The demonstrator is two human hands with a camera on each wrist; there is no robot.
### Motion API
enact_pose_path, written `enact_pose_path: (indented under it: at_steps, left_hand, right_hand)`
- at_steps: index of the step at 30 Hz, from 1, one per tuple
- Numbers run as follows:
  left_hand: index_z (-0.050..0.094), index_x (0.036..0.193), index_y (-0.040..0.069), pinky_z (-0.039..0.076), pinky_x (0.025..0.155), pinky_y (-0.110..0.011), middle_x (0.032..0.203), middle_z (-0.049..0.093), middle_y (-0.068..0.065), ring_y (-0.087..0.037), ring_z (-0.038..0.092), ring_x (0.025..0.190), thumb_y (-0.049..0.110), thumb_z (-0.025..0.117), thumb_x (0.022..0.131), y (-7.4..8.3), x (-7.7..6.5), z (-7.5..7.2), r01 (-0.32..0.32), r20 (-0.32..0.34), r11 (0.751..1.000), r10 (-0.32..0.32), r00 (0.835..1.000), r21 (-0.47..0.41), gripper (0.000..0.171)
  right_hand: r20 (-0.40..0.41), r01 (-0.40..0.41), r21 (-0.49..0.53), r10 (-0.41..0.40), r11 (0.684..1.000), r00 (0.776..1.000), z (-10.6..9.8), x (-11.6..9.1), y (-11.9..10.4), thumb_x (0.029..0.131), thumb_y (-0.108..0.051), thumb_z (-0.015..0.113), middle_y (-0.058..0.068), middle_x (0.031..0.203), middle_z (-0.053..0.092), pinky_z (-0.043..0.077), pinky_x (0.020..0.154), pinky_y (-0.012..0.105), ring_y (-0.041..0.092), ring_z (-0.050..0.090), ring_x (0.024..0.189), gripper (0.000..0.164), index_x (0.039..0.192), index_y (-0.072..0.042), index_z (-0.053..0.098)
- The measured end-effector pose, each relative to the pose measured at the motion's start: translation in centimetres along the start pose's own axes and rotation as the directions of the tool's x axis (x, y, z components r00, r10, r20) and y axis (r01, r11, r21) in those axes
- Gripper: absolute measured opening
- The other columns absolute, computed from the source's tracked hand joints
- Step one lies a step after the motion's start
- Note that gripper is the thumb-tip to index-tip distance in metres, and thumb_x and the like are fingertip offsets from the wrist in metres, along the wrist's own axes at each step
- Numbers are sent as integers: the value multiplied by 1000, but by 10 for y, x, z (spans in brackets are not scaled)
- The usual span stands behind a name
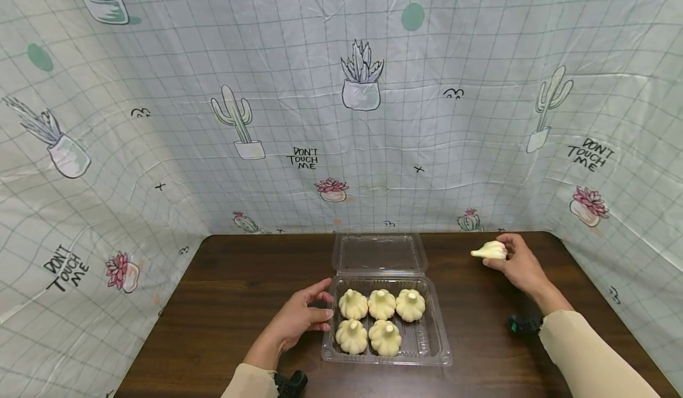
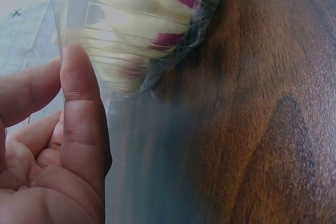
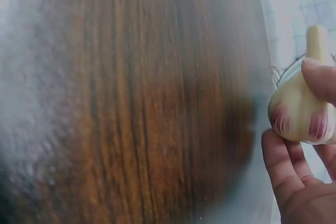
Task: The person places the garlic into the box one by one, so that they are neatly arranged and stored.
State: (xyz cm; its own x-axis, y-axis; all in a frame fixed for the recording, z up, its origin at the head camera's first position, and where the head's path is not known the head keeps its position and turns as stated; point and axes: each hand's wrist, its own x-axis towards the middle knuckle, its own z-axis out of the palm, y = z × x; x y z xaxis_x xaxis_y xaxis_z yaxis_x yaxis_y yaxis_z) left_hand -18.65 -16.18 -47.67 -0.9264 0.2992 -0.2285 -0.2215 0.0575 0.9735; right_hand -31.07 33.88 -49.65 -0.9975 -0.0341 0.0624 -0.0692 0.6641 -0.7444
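A clear plastic clamshell box (image 1: 440, 327) lies opened on the table, its lid (image 1: 380, 253) folded back toward the wall. Several pale garlic bulbs (image 1: 382, 304) sit inside with stems up, three in the back row and two in the front; the front right spot holds none. My left hand (image 1: 300, 318) pinches the box's left rim between thumb and fingers, and a bulb with purple streaks (image 2: 157, 19) shows through the plastic in the left wrist view. Off to the right, my right hand (image 1: 520, 264) grips another garlic bulb (image 1: 492, 250) above the table, its stem pointing left.
The dark wooden table (image 1: 251, 279) runs back to a hanging sheet (image 1: 299, 119) printed with potted plants, which also encloses both sides. A black band (image 1: 525, 325) is at my right wrist and another dark device (image 1: 290, 383) at my left.
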Motion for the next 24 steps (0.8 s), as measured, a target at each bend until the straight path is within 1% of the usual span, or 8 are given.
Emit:
enact_pose_path:
  at_steps: [4, 7, 11, 13, 16, 18, 22, 24]
  left_hand:
    - [32, 166, 4, 60, 69, -25, 136, 49, -23, -12, 60, 72, -8, 64, 99, 0, 0, 0, -1, 1, 1000, 1, 1000, -2, 75]
    - [32, 166, 4, 60, 69, -25, 137, 48, -24, -12, 59, 73, -8, 64, 99, -1, 1, 0, 0, 0, 1000, 0, 1000, -1, 75]
    - [32, 165, 3, 60, 69, -25, 137, 48, -24, -12, 59, 73, -9, 64, 98, 0, 1, 1, 1, -2, 1000, -1, 1000, -1, 75]
    - [32, 165, 3, 60, 69, -25, 137, 48, -24, -12, 59, 73, -9, 64, 98, 0, 0, 1, 0, -4, 1000, 0, 1000, 1, 75]
    - [32, 165, 3, 60, 69, -25, 138, 48, -24, -13, 59, 73, -9, 64, 98, 0, 0, 1, -2, -4, 1000, 2, 1000, 3, 76]
    - [31, 165, 3, 60, 69, -26, 138, 48, -25, -12, 59, 73, -9, 65, 98, 0, -1, 2, -1, -4, 1000, 1, 1000, 5, 76]
    - [31, 166, 4, 60, 70, -26, 139, 48, -24, -12, 59, 73, -9, 64, 99, 0, -1, 2, -1, -4, 1000, 1, 1000, 9, 76]
    - [31, 166, 4, 60, 70, -25, 139, 48, -24, -12, 59, 72, -9, 64, 99, 0, 0, 2, -2, -4, 1000, 2, 1000, 10, 76]
  right_hand:
    - [22, 46, -14, -46, 999, 999, 1, 0, -5, 98, -22, 77, 38, 148, 41, 53, 86, 44, 53, 53, 124, 83, 161, 3, 30]
    - [32, 79, -31, -78, 996, 996, 1, -2, -9, 100, -22, 74, 39, 143, 42, 50, 78, 35, 50, 54, 117, 79, 162, 2, 32]
    - [25, 96, -48, -95, 994, 995, 3, -7, -15, 102, -26, 71, 38, 138, 43, 49, 72, 34, 45, 54, 110, 68, 157, 1, 43]
    - [8, 97, -52, -97, 994, 995, 4, -9, -18, 102, -29, 71, 34, 136, 47, 49, 73, 34, 41, 54, 109, 64, 155, -1, 47]
    - [-21, 95, -55, -97, 994, 995, 6, -13, -22, 101, -31, 72, 30, 137, 50, 47, 76, 35, 37, 53, 109, 64, 153, -2, 50]
    - [-32, 94, -57, -95, 994, 995, 7, -15, -26, 101, -33, 73, 29, 139, 50, 46, 77, 35, 36, 53, 109, 65, 153, -3, 50]
    - [-43, 90, -36, -91, 995, 995, 8, -21, -34, 101, -32, 73, 30, 143, 48, 48, 78, 34, 41, 57, 114, 63, 153, -4, 52]
    - [-53, 90, -23, -91, 996, 994, 10, -24, -38, 102, -32, 73, 29, 140, 52, 50, 76, 31, 39, 60, 113, 62, 153, -5, 53]
